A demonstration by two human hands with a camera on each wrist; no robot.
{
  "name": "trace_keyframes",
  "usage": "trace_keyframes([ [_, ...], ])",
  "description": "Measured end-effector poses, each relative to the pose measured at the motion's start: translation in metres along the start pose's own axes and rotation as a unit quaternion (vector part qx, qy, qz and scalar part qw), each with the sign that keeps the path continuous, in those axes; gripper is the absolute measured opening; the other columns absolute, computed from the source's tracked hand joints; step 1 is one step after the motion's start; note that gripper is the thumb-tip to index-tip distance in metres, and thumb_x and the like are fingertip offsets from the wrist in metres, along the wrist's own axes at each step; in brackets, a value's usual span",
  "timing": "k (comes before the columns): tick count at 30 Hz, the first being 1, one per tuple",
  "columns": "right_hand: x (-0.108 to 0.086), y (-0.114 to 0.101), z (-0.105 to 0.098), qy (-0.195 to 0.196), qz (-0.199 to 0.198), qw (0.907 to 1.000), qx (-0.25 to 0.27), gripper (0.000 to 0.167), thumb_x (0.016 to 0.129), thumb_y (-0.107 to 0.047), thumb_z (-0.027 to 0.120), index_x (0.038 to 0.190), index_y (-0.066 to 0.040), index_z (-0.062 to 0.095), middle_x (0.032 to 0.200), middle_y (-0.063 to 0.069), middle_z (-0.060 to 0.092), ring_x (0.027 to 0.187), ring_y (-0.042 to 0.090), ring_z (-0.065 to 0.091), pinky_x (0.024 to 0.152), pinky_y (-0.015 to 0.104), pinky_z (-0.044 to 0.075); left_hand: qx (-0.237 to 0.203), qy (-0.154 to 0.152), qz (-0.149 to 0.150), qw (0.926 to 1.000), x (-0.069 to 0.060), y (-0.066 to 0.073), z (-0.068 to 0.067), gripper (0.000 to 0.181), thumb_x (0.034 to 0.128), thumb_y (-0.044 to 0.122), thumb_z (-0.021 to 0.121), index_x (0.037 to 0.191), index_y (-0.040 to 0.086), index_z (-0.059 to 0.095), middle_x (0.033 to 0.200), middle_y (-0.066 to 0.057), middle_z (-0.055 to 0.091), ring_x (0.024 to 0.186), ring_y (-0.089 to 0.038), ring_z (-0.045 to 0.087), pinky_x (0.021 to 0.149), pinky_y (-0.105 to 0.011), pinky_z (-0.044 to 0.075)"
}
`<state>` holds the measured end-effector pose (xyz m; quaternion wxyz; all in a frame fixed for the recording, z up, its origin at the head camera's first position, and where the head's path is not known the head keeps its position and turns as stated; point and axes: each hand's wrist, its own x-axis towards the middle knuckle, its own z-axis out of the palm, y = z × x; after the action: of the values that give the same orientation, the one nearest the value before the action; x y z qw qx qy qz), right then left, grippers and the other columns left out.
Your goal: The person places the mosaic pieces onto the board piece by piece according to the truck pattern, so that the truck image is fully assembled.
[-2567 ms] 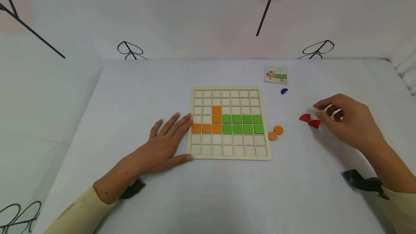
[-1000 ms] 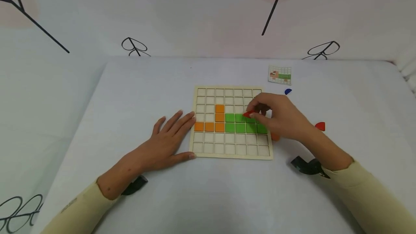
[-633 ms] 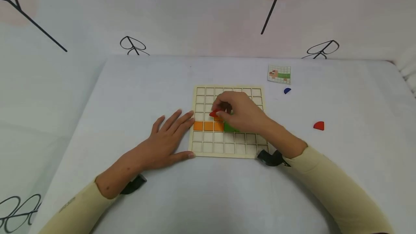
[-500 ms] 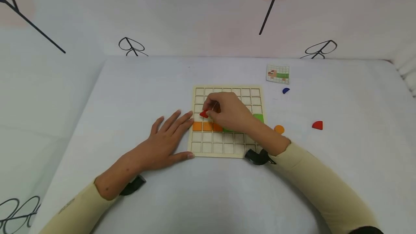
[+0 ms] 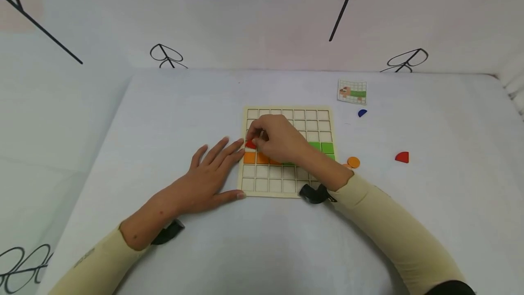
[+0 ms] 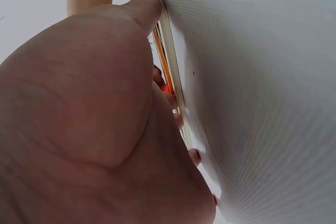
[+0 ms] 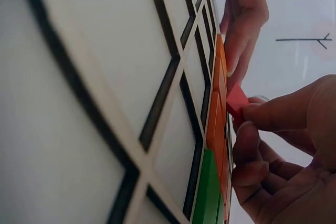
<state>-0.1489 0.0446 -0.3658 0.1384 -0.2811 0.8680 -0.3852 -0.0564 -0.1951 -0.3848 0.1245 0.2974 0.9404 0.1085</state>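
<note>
My right hand [image 5: 280,139] pinches a red quarter-circle tile [image 7: 237,99] between thumb and finger at the left end of the wooden grid board [image 5: 286,193]. In the head view the red piece sits over the leftmost square, just above a row of orange square tiles [image 5: 249,158]. Green square tiles [image 5: 327,148] fill squares to the right, partly hidden under the right hand and forearm. My left hand [image 5: 206,181] lies flat with fingers spread, its fingertips and thumb touching the board's left edge.
Right of the board lie orange round tiles [image 5: 354,162], one partly hidden by the forearm. Farther right is another red quarter-circle tile [image 5: 402,157]. A blue half-circle tile [image 5: 362,113] lies below a small pattern card [image 5: 352,92] near the back.
My right hand has picked up one of two red tiles at the right and carried it leftward across the board to its left side. The left hand has stayed in place.
</note>
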Motion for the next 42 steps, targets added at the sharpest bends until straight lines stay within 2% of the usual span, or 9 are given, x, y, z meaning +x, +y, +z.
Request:
trace_keyframes([
  [5, 0.001, 0.002, 0.000, -0.003, -0.017, 0.9997, -0.017, 0.018, 0.098, 0.001, 0.065, 0.102, -0.009, 0.079, 0.097, 0.000, 0.072, 0.079, 0.017, 0.061, 0.074, 0.032, 0.052, -0.006, -0.001, 0.001, 1.0000, 0.000, 0.000, 0.000, 0.097, 0.0989, 0.069, 0.060, 0.171, 0.019, 0.020, 0.180, 0.007, -0.001, 0.165, -0.028, -0.005, 0.125, -0.067, 0.006],
  [13, 0.001, 0.002, 0.002, -0.013, -0.038, 0.9982, -0.045, 0.015, 0.098, -0.003, 0.070, 0.107, -0.009, 0.080, 0.099, 0.003, 0.061, 0.078, 0.018, 0.055, 0.073, 0.033, 0.048, -0.005, -0.001, 0.004, 1.0000, 0.000, 0.000, 0.000, 0.098, 0.0986, 0.070, 0.060, 0.171, 0.019, 0.018, 0.180, 0.007, -0.003, 0.165, -0.029, -0.006, 0.125, -0.067, 0.005],
  [21, 0.004, 0.003, 0.002, -0.013, -0.031, 0.9983, -0.047, 0.012, 0.097, -0.002, 0.071, 0.107, -0.005, 0.074, 0.101, 0.003, 0.066, 0.081, 0.018, 0.058, 0.077, 0.033, 0.050, -0.003, -0.001, 0.003, 1.0000, 0.001, 0.000, -0.001, 0.097, 0.0993, 0.068, 0.060, 0.171, 0.019, 0.018, 0.180, 0.006, -0.002, 0.165, -0.028, -0.006, 0.125, -0.067, 0.005],
  [27, 0.002, 0.003, 0.001, -0.015, -0.040, 0.9978, -0.050, 0.011, 0.097, -0.003, 0.071, 0.100, -0.008, 0.079, 0.097, 0.003, 0.063, 0.077, 0.017, 0.056, 0.073, 0.033, 0.049, -0.009, -0.003, 0.004, 1.0000, 0.001, 0.000, -0.001, 0.097, 0.0994, 0.068, 0.060, 0.171, 0.019, 0.017, 0.180, 0.007, -0.002, 0.165, -0.029, -0.006, 0.125, -0.067, 0.005],
  [33, 0.001, 0.002, -0.001, -0.019, -0.050, 0.9970, -0.056, 0.013, 0.096, -0.002, 0.070, 0.101, -0.008, 0.080, 0.097, 0.002, 0.066, 0.078, 0.017, 0.056, 0.073, 0.033, 0.049, -0.010, -0.003, 0.004, 0.9999, 0.001, 0.000, -0.001, 0.098, 0.0996, 0.068, 0.060, 0.172, 0.019, 0.016, 0.180, 0.007, -0.002, 0.165, -0.029, -0.006, 0.125, -0.067, 0.004],
  [35, 0.000, 0.002, -0.002, -0.011, -0.048, 0.9970, -0.059, 0.017, 0.096, -0.001, 0.069, 0.107, -0.007, 0.079, 0.102, 0.004, 0.066, 0.080, 0.018, 0.056, 0.075, 0.033, 0.050, -0.009, -0.004, 0.002, 0.9999, 0.001, 0.000, -0.001, 0.098, 0.0990, 0.068, 0.061, 0.172, 0.019, 0.017, 0.180, 0.007, -0.002, 0.165, -0.029, -0.006, 0.125, -0.067, 0.004],
  [38, -0.008, 0.003, -0.010, 0.022, -0.052, 0.9966, -0.061, 0.021, 0.097, 0.002, 0.065, 0.113, -0.006, 0.077, 0.108, 0.006, 0.065, 0.082, 0.019, 0.057, 0.078, 0.033, 0.051, -0.009, -0.005, -0.003, 0.9999, 0.001, 0.001, -0.002, 0.099, 0.0979, 0.068, 0.063, 0.172, 0.019, 0.018, 0.180, 0.006, -0.001, 0.165, -0.029, -0.006, 0.125, -0.067, 0.004],
  [42, -0.032, 0.008, -0.035, 0.073, -0.057, 0.9939, -0.060, 0.018, 0.100, 0.002, 0.064, 0.111, -0.005, 0.076, 0.107, 0.004, 0.067, 0.086, 0.018, 0.060, 0.074, 0.035, 0.051, -0.009, -0.007, -0.009, 0.9999, 0.001, 0.002, -0.001, 0.100, 0.0971, 0.068, 0.064, 0.171, 0.020, 0.018, 0.180, 0.007, -0.002, 0.165, -0.029, -0.006, 0.125, -0.067, 0.004],
])
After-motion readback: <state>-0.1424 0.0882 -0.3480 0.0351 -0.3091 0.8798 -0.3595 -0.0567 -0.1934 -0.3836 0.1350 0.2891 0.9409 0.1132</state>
